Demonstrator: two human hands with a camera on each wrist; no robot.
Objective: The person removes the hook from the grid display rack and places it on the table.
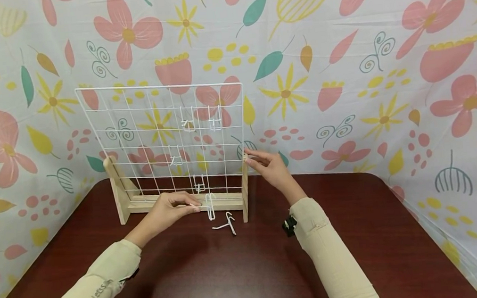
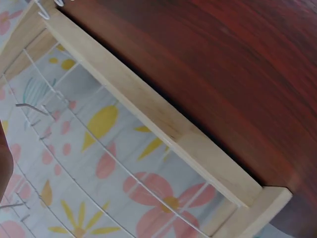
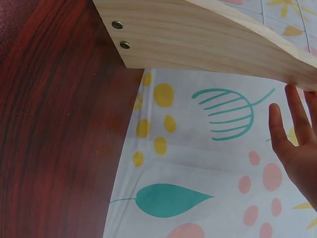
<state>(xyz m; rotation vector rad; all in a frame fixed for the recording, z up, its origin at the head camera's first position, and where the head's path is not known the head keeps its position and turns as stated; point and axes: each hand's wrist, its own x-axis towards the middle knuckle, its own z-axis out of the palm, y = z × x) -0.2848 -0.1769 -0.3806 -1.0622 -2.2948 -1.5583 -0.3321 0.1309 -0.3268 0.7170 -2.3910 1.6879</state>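
My left hand (image 1: 165,212) pinches a white wire hook (image 1: 210,207) by its prong, in front of the lower part of a white wire grid (image 1: 143,129). The grid stands upright in a wooden stand (image 2: 163,116). My right hand (image 1: 271,167) grips the top of the stand's right side post (image 3: 208,44) between thumb and fingers. Just below the held hook, another white hook (image 1: 230,223) lies on the table. Several hooks hang on the grid, among them an upper right one (image 1: 215,121) and a low one (image 1: 199,186). In the left wrist view the held hook barely shows at the top corner.
The dark red-brown table (image 1: 216,278) extends in front of the stand and to its right. Close behind the grid hangs a flower-printed cloth (image 1: 326,127), which also runs along both sides. The stand's left side post (image 1: 118,192) is near the table's back left corner.
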